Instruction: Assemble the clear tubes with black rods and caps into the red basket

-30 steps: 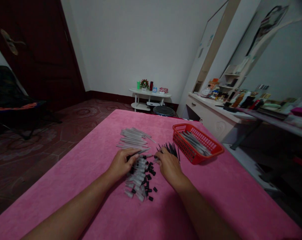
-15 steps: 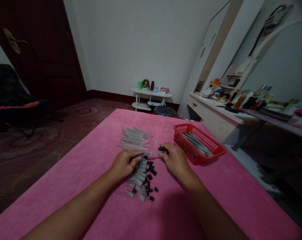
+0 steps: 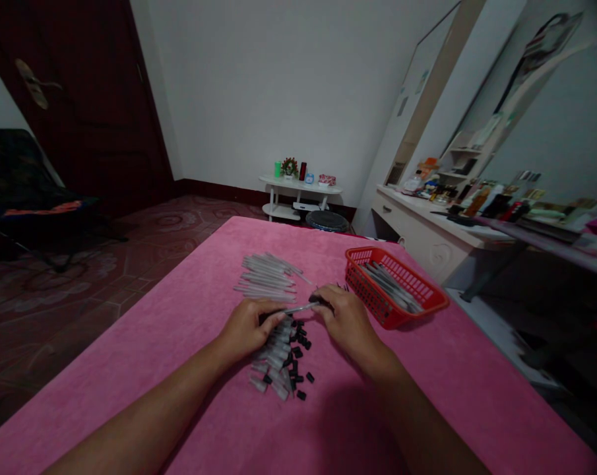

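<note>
Between my two hands runs a slim pale pen (image 3: pixel 301 307), held nearly level above the pink cloth. My left hand (image 3: pixel 246 330) pinches its left end between thumb and fingers. At the other end my right hand (image 3: pixel 345 320) is closed on it, with something dark tucked by its fingertips. Just beyond the hands lies a pile of translucent pen barrels (image 3: pixel 266 277). Nearer to me are frosted clear pen caps (image 3: pixel 277 356), partly covered by my left hand. Small black plugs (image 3: pixel 298 352) are scattered along their right side.
A red plastic basket (image 3: pixel 365 297) holding several grey pens (image 3: pixel 392 287) stands right of my right hand. Pink cloth (image 3: pixel 179 376) covers the table. Behind it are a low white stand (image 3: pixel 298 186) and a round dark stool (image 3: pixel 328 220); a dresser (image 3: pixel 437 227) is at right.
The thin pieces between my hands now look like one continuous pen, tilted slightly up to the right. Both hands stay in nearly the same place; the view has shifted slightly.
</note>
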A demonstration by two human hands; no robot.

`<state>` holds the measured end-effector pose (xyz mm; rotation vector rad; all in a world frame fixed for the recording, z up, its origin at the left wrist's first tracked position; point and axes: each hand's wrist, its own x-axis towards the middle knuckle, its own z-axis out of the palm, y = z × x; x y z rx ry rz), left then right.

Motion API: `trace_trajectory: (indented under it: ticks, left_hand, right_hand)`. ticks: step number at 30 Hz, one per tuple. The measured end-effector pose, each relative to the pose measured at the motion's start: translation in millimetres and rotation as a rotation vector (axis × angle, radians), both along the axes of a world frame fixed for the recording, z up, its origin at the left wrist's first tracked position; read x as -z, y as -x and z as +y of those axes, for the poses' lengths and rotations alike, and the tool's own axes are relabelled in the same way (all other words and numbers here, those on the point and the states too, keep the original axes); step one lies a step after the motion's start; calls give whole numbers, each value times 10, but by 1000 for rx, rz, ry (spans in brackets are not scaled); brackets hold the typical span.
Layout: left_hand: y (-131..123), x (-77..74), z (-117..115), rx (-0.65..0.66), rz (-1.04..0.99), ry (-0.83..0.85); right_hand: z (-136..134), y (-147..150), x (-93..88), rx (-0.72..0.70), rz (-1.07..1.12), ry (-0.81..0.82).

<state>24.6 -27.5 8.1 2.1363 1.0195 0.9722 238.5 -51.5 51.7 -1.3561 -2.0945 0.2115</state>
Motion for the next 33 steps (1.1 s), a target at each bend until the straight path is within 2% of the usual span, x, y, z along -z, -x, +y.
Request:
trace_trajectory:
  ticks: [5, 8, 11, 17, 20, 23, 28, 31, 33]
  left_hand:
    - [-56, -52, -19, 36, -70, 182]
    - [-66, -41, -20, 44, -85, 231]
    - [-55, -40, -37, 1, -25, 144]
    - [-36, -63, -110, -150, 230, -153]
    - [-34, -19, -133, -219, 314, -310]
    - [-25, 41, -135, -232, 348, -417]
    - [-14, 43, -112, -198, 313, -447]
    - [-2, -29, -81, -140, 162, -390]
    - [33, -59, -32, -165, 11, -352]
  right_hand:
    - [-17, 0, -48, -95, -23, -14]
    - [-18, 6, -58, -119, -11, -10]
    - [-24, 33, -53, -113, 24, 12]
    - [-31, 90, -2, -65, 172, 117]
    - [-6, 83, 59, -29, 260, 236]
    - [24, 71, 133, 2, 317, 310]
    - [24, 93, 165, 2, 351, 290]
    - [28, 31, 25, -3, 373, 285]
    - [52, -120, -127, 39, 383, 257]
